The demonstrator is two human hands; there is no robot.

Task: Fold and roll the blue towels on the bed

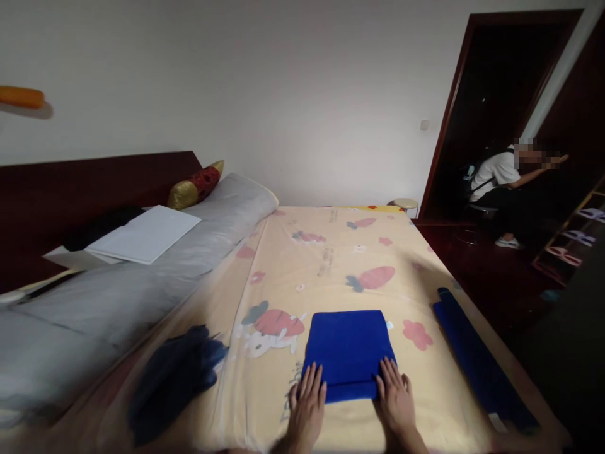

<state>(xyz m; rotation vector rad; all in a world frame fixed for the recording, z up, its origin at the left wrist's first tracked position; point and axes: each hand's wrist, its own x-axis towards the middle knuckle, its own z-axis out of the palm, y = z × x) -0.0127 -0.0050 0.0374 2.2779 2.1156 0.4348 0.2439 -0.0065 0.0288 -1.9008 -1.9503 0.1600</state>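
A folded blue towel point(348, 348) lies flat on the bed's patterned yellow sheet point(331, 265), close in front of me. My left hand point(308, 403) rests at its near left corner, fingers stretched out and flat on the cloth. My right hand point(396, 394) lies at the near right corner the same way, fingers spread over the towel's edge. Neither hand holds anything.
A rolled blue cloth point(477, 359) lies along the bed's right edge. A crumpled dark blue cloth point(177, 372) sits to the left. A grey bolster point(142, 284) with white boards point(146, 234) runs along the headboard. A person point(505, 183) crouches at the doorway, back right.
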